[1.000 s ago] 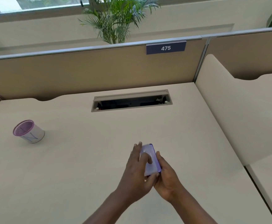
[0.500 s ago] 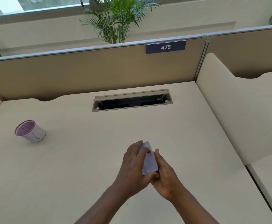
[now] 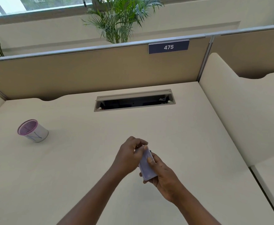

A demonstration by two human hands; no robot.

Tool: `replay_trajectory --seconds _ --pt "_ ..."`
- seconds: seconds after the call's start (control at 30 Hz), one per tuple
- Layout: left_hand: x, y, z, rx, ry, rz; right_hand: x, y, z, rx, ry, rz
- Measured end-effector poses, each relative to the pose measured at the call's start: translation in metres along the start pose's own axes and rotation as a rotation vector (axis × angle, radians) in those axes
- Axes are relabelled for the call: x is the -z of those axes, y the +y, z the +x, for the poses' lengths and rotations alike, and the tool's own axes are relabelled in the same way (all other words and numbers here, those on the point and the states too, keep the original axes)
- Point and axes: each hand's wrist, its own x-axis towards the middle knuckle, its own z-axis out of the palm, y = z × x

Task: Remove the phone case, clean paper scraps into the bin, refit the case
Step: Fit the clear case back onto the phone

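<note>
Setting: open-plan office, one cubicle workstation.
Worktop (image 3: 84,159): pale beige laminate, bare across most of its surface.
Partition (image 3: 84,75): tan fabric screen with grey metal top rail, along the far edge at 12 o'clock; a second screen joins it at 2 o'clock.
Number plate (image 3: 168,47): dark blue, reads "475", fixed to the rail at 1 o'clock.
Cable tray (image 3: 134,101): recessed slot in the worktop, flap raised, at 12 o'clock.
Beyond the partition: potted palm (image 3: 118,18) and window strip (image 3: 35,5), 11 to 12 o'clock.

The table (image 3: 84,168) is a pale cream surface. A small white bin (image 3: 32,131) with a purple rim stands on it at far left, perhaps slightly tilted. A long cable slot (image 3: 134,101) is set in near the back edge.
</note>
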Motion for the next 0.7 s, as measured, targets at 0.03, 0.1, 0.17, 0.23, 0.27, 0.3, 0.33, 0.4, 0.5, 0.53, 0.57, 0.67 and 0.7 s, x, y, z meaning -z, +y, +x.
replay_trajectory --seconds 0.03,0.1,0.17,0.23,0.27,0.3,0.33,0.4,0.5,0.53,0.57,0.67,0.7 --pt "0.000 0.001 0.003 0.042 -0.011 -0.033 -0.001 0.001 0.000 0.002 -0.007 -0.013" --pt "0.001 0.003 0.008 0.118 -0.048 -0.084 -0.002 0.001 0.000 0.006 -0.016 -0.028" --pt "0.002 0.005 0.011 0.191 -0.087 -0.130 -0.001 0.000 -0.001 -0.002 -0.018 -0.039" --pt "0.004 0.007 0.012 0.235 -0.114 -0.140 0.000 0.001 -0.003 -0.013 -0.026 -0.040" --pt "0.004 0.008 0.012 0.237 -0.127 -0.120 0.001 0.001 -0.003 -0.016 -0.029 -0.035" --pt "0.005 0.008 0.012 0.225 -0.145 -0.090 0.001 0.001 -0.004 -0.016 -0.029 -0.028" --pt "0.006 0.009 0.011 0.202 -0.170 -0.060 0.001 0.001 -0.005 -0.013 -0.026 -0.023" --pt "0.008 0.010 0.008 0.151 -0.223 -0.012 0.000 0.000 -0.005 -0.005 -0.020 -0.024" --pt "0.010 0.009 0.007 0.102 -0.230 0.059 0.000 -0.001 -0.004 0.003 -0.014 -0.052" --pt "0.010 0.009 0.007 0.092 -0.215 0.068 0.000 -0.002 -0.004 0.003 -0.010 -0.063" --pt "0.010 0.009 0.006 0.087 -0.203 0.066 0.001 -0.002 -0.003 0.000 -0.008 -0.069" --pt "0.014 0.009 0.006 0.121 -0.164 -0.006 0.002 -0.005 0.001 -0.006 -0.035 -0.052" --pt "0.017 0.007 0.007 0.150 -0.156 -0.050 0.003 -0.006 0.002 -0.001 -0.041 -0.036"
